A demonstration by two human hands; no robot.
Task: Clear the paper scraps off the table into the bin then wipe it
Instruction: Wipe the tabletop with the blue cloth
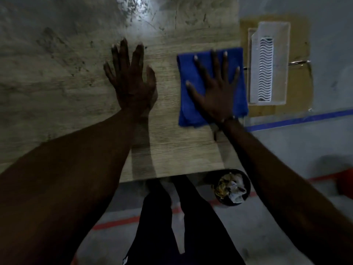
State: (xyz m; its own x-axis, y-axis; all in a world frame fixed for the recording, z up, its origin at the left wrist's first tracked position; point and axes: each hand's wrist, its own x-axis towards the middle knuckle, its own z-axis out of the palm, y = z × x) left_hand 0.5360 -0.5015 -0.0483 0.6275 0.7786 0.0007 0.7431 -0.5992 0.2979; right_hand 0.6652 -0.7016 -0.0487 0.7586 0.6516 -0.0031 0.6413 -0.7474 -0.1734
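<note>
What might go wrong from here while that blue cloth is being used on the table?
The folded blue cloth under the flat right hand lies at the right edge of the wooden table, so an outward stroke might push it off onto the floor. The flat left hand rests on the tabletop and may block a leftward sweep. The dark round bin, full of crumpled paper, stands near the person's legs and may get kicked.

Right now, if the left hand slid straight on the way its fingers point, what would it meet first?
Nothing, as far as the picture shows. The left hand lies flat with fingers pointing up the bare, scuffed table. The blue cloth lies off to its right, out of that line.
</note>
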